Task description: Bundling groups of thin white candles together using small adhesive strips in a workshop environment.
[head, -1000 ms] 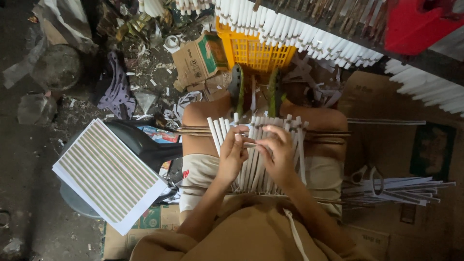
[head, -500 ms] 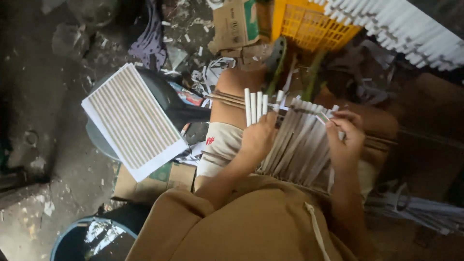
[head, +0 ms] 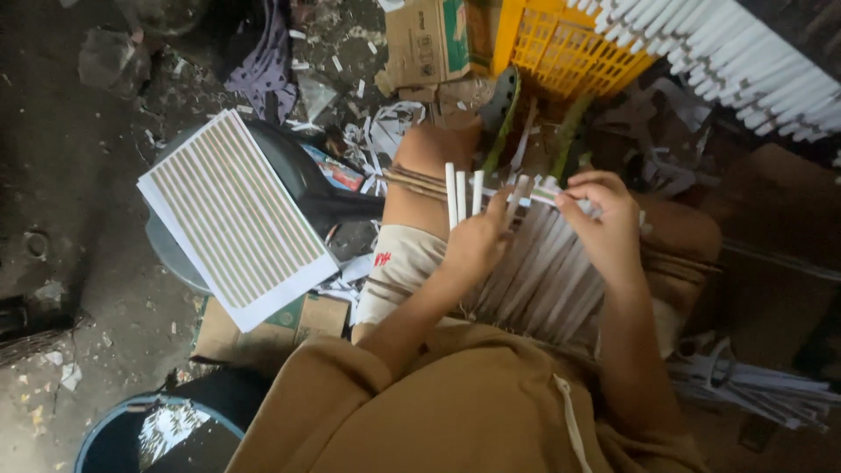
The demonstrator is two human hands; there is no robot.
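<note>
Gripped upright in the left hand (head: 473, 245) are three white paper tubes (head: 461, 194), held side by side with their tops well above the knuckles; the fingers are curled tight about their lower ends. The right hand (head: 604, 229) is half closed, its fingertips pinching the top of one more tube at the upper edge of the bundle of white tubes (head: 547, 276) that lies across the person's lap. Between the two hands the tubes fan out loosely, touching one another but not bound.

Risk, as a judgement: the three upright tubes are clamped only at the base, so a slackened grip would let them tip and drop among the paper scraps (head: 372, 140) on the floor; the lap bundle, resting on sloping thighs, could slide off toward the right knee if the right hand lifts too many at once. Thin tubes may also crush under a hard pinch.

To the person's left, a striped tray of finished rows (head: 236, 215) rests on a dark stool (head: 289, 166); a yellow plastic crate (head: 561, 48) and a rack of long white tubes (head: 745, 52) stand beyond the knees.
</note>
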